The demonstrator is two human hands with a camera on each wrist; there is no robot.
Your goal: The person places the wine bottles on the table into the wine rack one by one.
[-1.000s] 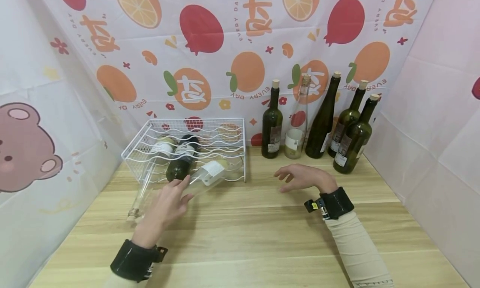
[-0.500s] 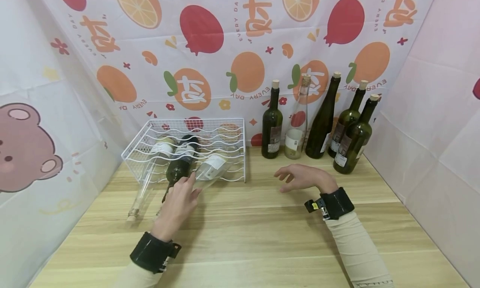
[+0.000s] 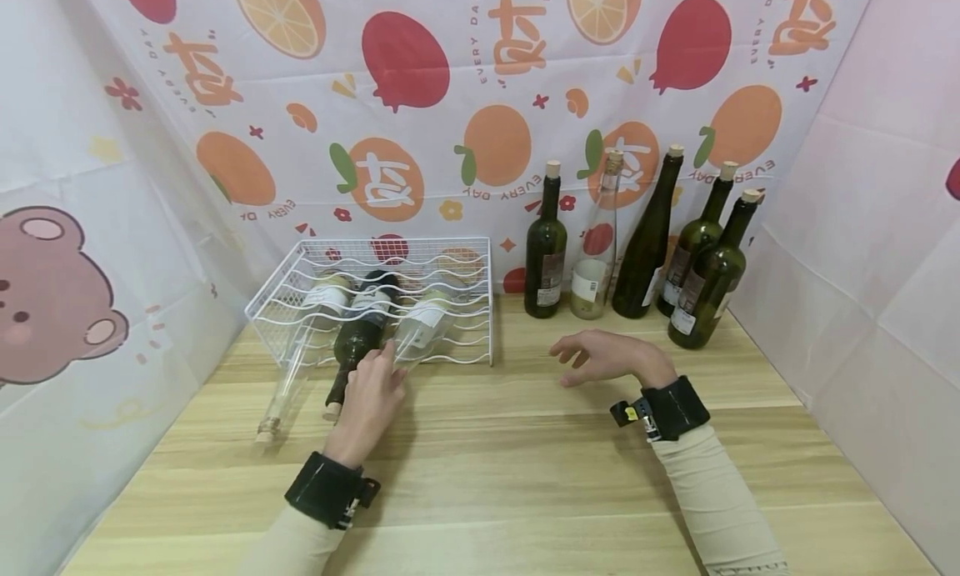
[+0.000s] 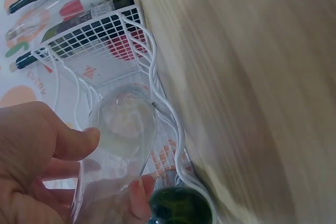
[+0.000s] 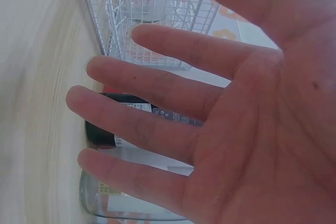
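Note:
My left hand (image 3: 372, 405) grips a clear glass wine bottle (image 3: 425, 322) near its neck. The bottle lies base-first in the white wire bottle rack (image 3: 491, 303), its labelled body on the wavy bars. Up close in the left wrist view, thumb and fingers curl around the clear glass (image 4: 126, 124). To its left in the rack lie a dark green corked bottle (image 3: 360, 333) and another clear corked bottle (image 3: 288, 376), necks toward me. My right hand (image 3: 607, 355) hovers over the table with relaxed fingers, holding nothing; its fingers spread in the right wrist view.
Right of the rack, several corked bottles stand upright by the back cloth: a green one (image 3: 545, 263), a clear one (image 3: 588, 284), a slim dark one (image 3: 641, 251) and more green ones (image 3: 701, 297) at the far right. Printed cloth (image 3: 480, 59) walls the wooden table (image 3: 480, 493).
My left hand has moved right, and the clear bottle has swung straighter and slid deeper into the rack. The green bottle's neck beside it now shows. My right hand has stayed put.

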